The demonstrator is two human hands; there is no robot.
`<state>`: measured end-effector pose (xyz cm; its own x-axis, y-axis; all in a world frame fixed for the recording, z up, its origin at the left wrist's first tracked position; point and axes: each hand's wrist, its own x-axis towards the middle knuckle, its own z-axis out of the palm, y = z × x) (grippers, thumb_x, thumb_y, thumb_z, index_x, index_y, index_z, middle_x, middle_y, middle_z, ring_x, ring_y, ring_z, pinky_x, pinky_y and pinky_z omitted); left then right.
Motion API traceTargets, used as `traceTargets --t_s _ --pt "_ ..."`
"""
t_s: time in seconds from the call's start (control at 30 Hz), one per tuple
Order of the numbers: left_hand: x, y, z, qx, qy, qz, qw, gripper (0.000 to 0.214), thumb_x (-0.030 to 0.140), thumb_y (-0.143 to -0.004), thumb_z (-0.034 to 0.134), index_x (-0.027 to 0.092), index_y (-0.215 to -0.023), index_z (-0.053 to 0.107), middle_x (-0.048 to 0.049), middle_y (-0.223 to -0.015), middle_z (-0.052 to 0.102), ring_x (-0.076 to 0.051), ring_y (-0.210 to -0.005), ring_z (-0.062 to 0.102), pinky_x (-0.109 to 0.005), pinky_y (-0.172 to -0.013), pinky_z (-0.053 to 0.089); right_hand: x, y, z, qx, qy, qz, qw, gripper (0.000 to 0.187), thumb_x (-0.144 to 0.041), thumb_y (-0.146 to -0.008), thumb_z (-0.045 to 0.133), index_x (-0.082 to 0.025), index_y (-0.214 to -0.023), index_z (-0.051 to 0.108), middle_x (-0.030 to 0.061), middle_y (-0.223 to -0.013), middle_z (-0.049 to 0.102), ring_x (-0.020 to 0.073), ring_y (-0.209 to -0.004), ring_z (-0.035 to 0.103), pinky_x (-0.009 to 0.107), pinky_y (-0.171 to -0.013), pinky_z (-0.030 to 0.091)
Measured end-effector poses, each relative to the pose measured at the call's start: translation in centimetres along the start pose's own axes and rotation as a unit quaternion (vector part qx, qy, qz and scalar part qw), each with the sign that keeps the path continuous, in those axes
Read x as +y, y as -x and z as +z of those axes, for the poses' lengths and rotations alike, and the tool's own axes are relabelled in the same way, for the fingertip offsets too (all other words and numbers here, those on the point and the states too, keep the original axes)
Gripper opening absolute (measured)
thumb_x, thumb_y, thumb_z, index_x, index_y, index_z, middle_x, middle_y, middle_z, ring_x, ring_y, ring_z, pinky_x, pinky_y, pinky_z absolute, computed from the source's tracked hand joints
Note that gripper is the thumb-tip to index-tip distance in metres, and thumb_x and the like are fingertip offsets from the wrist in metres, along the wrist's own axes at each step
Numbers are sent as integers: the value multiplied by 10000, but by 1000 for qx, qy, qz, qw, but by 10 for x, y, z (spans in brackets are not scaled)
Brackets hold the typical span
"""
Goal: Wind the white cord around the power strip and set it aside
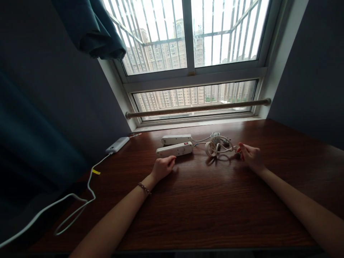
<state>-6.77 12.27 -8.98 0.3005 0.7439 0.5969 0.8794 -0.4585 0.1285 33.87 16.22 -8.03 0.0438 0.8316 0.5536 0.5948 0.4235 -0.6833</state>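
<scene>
Two white power strips lie side by side on the brown wooden tabletop. The front power strip has a red switch at its right end, and the rear power strip sits just behind it. My left hand rests in a loose fist right before the front strip; nothing shows in its fingers. From that strip a white cord runs right into loose loops. My right hand is closed at the cord's far right end, fingers pinched around it; the plug itself I cannot make out. A bundled grey-white cord lies behind these loops.
At the left edge of the tabletop lies a white power-bank-like box with a white cable trailing off left. That cable carries a yellow tag. Behind the table is a window with a horizontal rail; a blue curtain hangs upper left.
</scene>
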Motion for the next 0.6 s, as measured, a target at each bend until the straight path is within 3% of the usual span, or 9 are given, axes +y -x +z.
traceTargets --t_s 0.6 --pt "0 0 0 -3 -1 -1 1000 233 288 -839 458 189 -938 644 -19 -785 691 -118 -596 622 -205 -564 442 0 0 0 -3 -4 -2 1000 463 -510 -867 371 -174 -626 579 -8 -406 492 122 -381 477 238 -462 368"
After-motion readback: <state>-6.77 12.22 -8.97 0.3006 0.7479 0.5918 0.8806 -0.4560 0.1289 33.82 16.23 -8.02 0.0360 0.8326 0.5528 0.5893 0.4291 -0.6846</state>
